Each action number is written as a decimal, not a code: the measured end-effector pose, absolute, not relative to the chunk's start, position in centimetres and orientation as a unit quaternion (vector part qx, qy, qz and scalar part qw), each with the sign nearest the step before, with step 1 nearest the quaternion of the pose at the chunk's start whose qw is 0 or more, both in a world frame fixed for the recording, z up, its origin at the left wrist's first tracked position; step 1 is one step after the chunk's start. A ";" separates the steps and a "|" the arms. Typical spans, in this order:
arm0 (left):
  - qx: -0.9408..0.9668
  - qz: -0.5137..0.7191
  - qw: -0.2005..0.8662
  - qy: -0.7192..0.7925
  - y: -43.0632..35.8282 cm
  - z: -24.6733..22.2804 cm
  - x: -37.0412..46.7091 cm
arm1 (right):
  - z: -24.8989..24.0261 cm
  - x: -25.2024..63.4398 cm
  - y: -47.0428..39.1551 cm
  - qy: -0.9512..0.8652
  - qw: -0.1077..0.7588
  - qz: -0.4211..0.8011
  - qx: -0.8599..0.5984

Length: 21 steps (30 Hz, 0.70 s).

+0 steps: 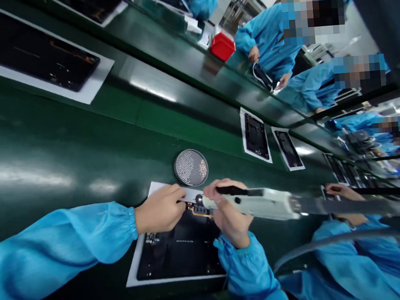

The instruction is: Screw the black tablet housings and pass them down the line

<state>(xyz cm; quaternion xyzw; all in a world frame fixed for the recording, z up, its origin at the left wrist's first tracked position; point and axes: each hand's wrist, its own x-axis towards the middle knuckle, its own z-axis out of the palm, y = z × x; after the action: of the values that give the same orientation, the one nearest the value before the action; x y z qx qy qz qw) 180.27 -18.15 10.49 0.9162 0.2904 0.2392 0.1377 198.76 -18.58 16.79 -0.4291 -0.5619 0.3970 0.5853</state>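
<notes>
A black tablet housing with exposed parts lies on a white sheet in front of me. My right hand is wrapped round a pale electric screwdriver, whose tip end is over the tablet's upper edge. Close by that tip, my left hand has its fingers pinched together at the same edge; what they hold, if anything, is hidden. Just beyond both hands sits a round, dimpled screw tray with small bright pieces at its right side.
Another tablet housing lies on paper at the upper left, and more rest on the belt, such as one housing at right. A red bin stands across the line. Co-workers in blue sit opposite; a neighbour's hand is at right. A grey cable curves nearby.
</notes>
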 end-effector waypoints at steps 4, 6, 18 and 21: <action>0.901 0.231 0.145 0.336 -18.1 10.4 180.2 | 20.3 199.9 -16.9 -0.508 0.686 0.365 -0.372; 0.900 0.207 0.141 0.357 -18.2 10.4 180.4 | 21.3 200.8 -16.4 -0.492 0.698 0.357 -0.377; 0.880 0.087 0.080 0.461 -18.1 11.1 181.1 | 23.5 205.4 -15.9 -0.403 0.768 0.295 -0.401; 0.885 0.065 0.048 0.458 -17.9 11.1 181.6 | 23.7 206.6 -16.0 -0.380 0.789 0.283 -0.392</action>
<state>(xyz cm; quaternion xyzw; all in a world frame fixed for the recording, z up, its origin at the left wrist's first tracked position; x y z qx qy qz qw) 181.62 -17.88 11.10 0.8852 0.4581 0.0648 0.0482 206.58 -15.97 23.72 -0.3921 -0.3797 0.2831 0.7887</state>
